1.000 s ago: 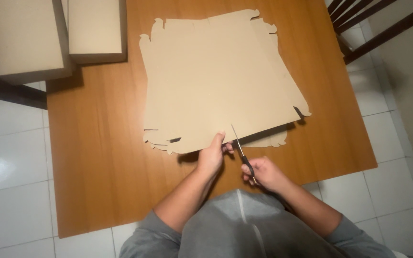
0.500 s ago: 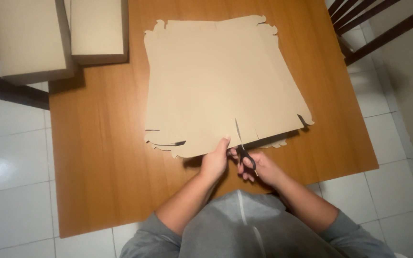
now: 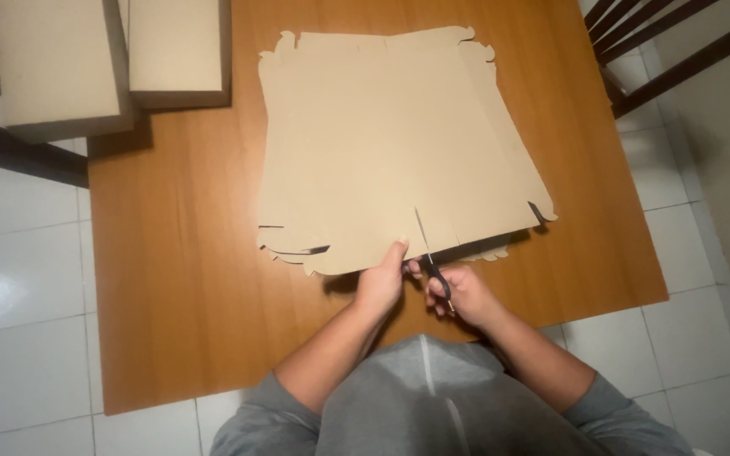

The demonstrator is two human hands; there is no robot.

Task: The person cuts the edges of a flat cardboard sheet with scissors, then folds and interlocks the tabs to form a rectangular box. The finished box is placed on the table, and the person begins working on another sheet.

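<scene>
While cardboard sheet (image 3: pixel 390 143) lies ahead on table (image 3: pixel 171 279), L hand (image 3: pixel 382 279) pinches edge, R hand (image 3: pixel 460 291) grips scissors (image 3: pixel 429 257).

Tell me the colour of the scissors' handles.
Black, on the metal-bladed scissors in the right hand; the head view shows them best.

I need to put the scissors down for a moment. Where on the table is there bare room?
Bare wood lies left of the cardboard sheet, below the two boxes, down to the table's near edge. A narrower strip runs right of the sheet. It is crowded at the near edge, where the left hand, right hand and scissors meet.
</scene>
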